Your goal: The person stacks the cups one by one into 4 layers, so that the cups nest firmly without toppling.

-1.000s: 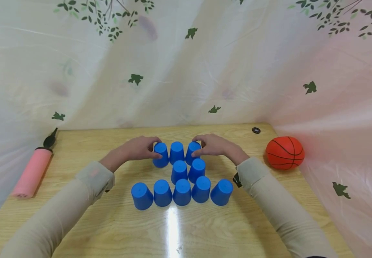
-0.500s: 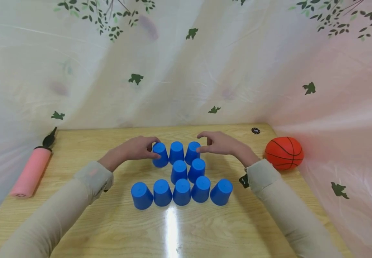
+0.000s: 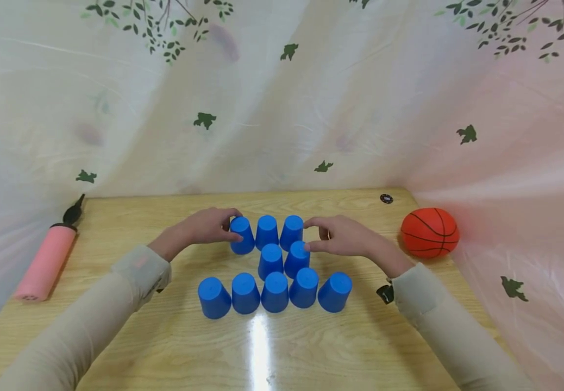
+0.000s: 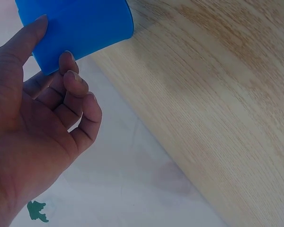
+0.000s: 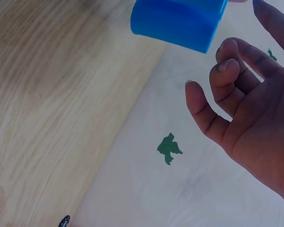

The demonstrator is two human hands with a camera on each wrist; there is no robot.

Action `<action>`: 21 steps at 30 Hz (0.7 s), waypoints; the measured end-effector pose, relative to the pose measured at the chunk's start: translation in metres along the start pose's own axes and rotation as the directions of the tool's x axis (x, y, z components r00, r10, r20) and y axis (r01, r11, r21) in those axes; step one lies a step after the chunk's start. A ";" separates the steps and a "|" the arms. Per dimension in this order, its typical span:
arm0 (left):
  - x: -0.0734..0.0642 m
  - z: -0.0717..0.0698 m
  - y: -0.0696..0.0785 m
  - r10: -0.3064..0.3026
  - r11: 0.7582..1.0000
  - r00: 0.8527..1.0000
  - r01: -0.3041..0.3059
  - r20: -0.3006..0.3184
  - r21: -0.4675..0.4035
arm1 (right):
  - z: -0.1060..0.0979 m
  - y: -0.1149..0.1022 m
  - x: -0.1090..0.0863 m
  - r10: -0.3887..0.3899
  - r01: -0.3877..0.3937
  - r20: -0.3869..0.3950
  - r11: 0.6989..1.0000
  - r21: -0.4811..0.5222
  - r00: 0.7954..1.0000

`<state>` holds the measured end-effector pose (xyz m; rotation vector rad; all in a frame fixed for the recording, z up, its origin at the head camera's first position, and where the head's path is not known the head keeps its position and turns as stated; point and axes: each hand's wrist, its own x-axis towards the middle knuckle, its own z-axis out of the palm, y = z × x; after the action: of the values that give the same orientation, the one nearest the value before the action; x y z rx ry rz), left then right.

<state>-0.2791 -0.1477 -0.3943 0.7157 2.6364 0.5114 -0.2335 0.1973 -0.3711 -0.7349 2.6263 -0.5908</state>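
Upside-down blue cups stand in three rows in the head view. My left hand (image 3: 207, 225) pinches the back row's left cup (image 3: 242, 237), thumb on its near side; the left wrist view shows the thumb and a fingertip against this blue cup (image 4: 80, 30). My right hand (image 3: 343, 236) has loosely bent fingers beside the back row's right cup (image 3: 292, 230). Its thumb tip overlaps the middle row's right cup (image 3: 296, 262); whether they touch I cannot tell. A gap separates the fingers from a blue cup (image 5: 177, 23) in the right wrist view.
Several cups form the front row (image 3: 275, 293). A pink hand pump (image 3: 49, 262) lies at the left, a red ball (image 3: 430, 232) at the right edge. A black chip (image 3: 386, 199) lies at the back right of the wooden table (image 3: 174, 347). A printed curtain (image 3: 262, 108) hangs behind.
My right hand has let go of the back row's right cup and moved right, then slightly toward me, beside the middle row's right cup. My left hand has stayed on its cup.
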 end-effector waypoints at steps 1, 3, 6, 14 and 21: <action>0.000 0.000 0.000 -0.001 1.000 1.000 0.001 0.000 -0.003 | 0.001 -0.001 -0.001 -0.002 0.002 0.003 1.000 0.000 1.000; 0.000 0.000 -0.001 -0.004 1.000 1.000 0.004 0.000 -0.005 | 0.003 -0.002 -0.002 -0.009 0.009 0.011 1.000 -0.004 1.000; 0.000 0.001 -0.001 -0.004 1.000 1.000 0.004 0.001 0.003 | 0.005 -0.003 -0.003 -0.011 0.012 0.022 1.000 -0.009 1.000; 0.001 0.000 0.000 0.003 1.000 1.000 -0.003 0.007 0.011 | 0.008 -0.005 -0.001 0.001 -0.001 0.034 1.000 -0.022 0.999; 0.003 0.001 -0.001 0.010 1.000 1.000 -0.010 0.004 0.012 | 0.009 -0.010 -0.001 0.009 -0.007 0.053 0.999 -0.038 0.999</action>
<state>-0.2814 -0.1466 -0.3963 0.7328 2.6361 0.4963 -0.2245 0.1875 -0.3742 -0.7401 2.5969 -0.5135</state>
